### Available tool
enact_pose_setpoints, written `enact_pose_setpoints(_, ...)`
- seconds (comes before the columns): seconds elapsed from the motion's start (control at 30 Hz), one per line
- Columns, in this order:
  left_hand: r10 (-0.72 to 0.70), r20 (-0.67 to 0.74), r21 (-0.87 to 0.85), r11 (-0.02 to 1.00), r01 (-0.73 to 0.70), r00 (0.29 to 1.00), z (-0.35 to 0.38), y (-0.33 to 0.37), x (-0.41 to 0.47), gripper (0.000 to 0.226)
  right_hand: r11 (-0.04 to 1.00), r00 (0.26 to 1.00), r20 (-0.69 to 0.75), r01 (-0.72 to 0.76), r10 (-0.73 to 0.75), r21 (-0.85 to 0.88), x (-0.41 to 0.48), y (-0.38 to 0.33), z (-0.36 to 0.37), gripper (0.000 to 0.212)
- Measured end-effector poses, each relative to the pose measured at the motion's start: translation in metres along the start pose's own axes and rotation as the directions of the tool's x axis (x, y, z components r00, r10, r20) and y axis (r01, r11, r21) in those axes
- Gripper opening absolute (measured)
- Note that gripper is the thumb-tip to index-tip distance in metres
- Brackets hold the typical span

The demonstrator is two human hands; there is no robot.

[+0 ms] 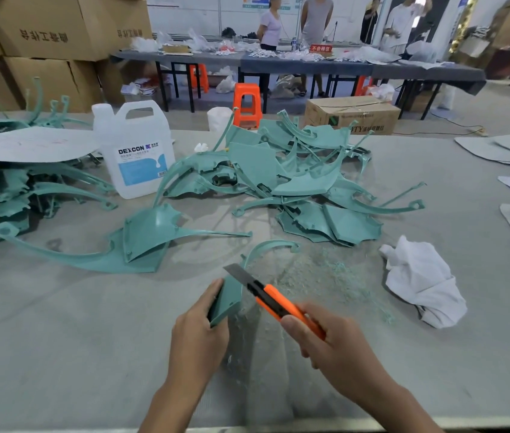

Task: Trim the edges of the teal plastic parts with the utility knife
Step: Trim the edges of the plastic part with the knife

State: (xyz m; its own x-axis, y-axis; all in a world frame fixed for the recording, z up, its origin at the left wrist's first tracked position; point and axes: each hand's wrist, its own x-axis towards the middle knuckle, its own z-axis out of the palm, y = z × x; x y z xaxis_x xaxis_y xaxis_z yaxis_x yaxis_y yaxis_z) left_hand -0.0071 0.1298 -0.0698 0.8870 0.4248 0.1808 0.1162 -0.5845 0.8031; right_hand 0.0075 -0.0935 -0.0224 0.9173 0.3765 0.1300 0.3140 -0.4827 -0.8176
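Note:
My left hand (199,331) grips a teal plastic part (230,296) by its flat body, held on edge; its curved arm arcs away toward the far right. My right hand (328,339) grips an orange utility knife (282,303) with the blade out, the blade lying against the part's upper edge. A single teal part (141,242) lies on the table just left of centre. A heap of teal parts (285,176) fills the middle of the table, and another heap (13,195) sits at the left.
Teal shavings (319,273) are scattered on the grey table right of my hands. A white rag (422,282) lies at the right, a DEXCON jug (136,148) at centre left. Cardboard boxes, an orange stool and several standing people are behind.

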Motion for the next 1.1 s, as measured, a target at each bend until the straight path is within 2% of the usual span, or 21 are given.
enact_pose_setpoints(0.13, -0.014, 0.024, 0.018, 1.000, 0.014, 1.000, 0.001, -0.002, 0.000, 0.060, 0.997, 0.999, 0.026, 0.039, -0.037, -0.066, 0.005, 0.001, 0.003, 0.035)
enact_pose_setpoints(0.23, 0.014, 0.039, 0.052, 0.999, -0.016, 0.999, 0.000, -0.003, -0.001, 0.063, 0.984, 0.997, -0.067, 0.022, -0.035, -0.179, 0.023, 0.009, -0.001, 0.036)
enact_pose_setpoints(0.43, 0.016, 0.054, 0.051, 0.999, -0.019, 0.998, 0.000, 0.001, -0.002, 0.065, 0.896, 0.976, -0.181, -0.182, 0.117, -0.405, 0.065, 0.037, -0.013, 0.039)
enact_pose_setpoints(0.53, 0.014, 0.066, 0.055, 0.998, -0.018, 0.998, 0.000, 0.002, -0.004, 0.066, 0.807, 0.943, -0.240, -0.322, 0.229, -0.495, 0.077, 0.056, -0.030, 0.049)
enact_pose_setpoints(0.63, -0.010, 0.051, 0.004, 1.000, 0.010, 0.999, 0.000, 0.001, -0.004, 0.065, 0.683, 0.901, -0.311, -0.432, 0.302, -0.588, 0.085, 0.073, -0.053, 0.049)
enact_pose_setpoints(0.77, -0.037, 0.048, -0.068, 0.997, 0.040, 0.998, -0.002, 0.001, -0.004, 0.062, 0.636, 0.889, -0.343, -0.456, 0.302, -0.622, 0.087, 0.084, -0.058, 0.046)
enact_pose_setpoints(0.87, -0.028, 0.058, -0.053, 0.998, 0.031, 0.998, -0.002, 0.003, -0.005, 0.064, 0.669, 0.892, -0.353, -0.446, 0.282, -0.594, 0.080, 0.084, -0.055, 0.045)
enact_pose_setpoints(0.97, -0.028, 0.058, -0.050, 0.998, 0.031, 0.998, -0.002, 0.003, -0.005, 0.064, 0.795, 0.902, -0.341, -0.405, 0.266, -0.451, 0.068, 0.070, -0.049, 0.043)
enact_pose_setpoints(1.03, -0.020, 0.051, -0.044, 0.999, 0.022, 0.999, 0.000, 0.001, -0.004, 0.064, 0.885, 0.927, -0.329, -0.298, 0.179, -0.359, 0.056, 0.053, -0.040, 0.039)
enact_pose_setpoints(1.1, -0.010, 0.032, -0.017, 1.000, 0.010, 0.999, 0.001, -0.001, -0.003, 0.062, 0.952, 0.966, -0.244, -0.147, 0.080, -0.269, 0.041, 0.032, -0.027, 0.032)
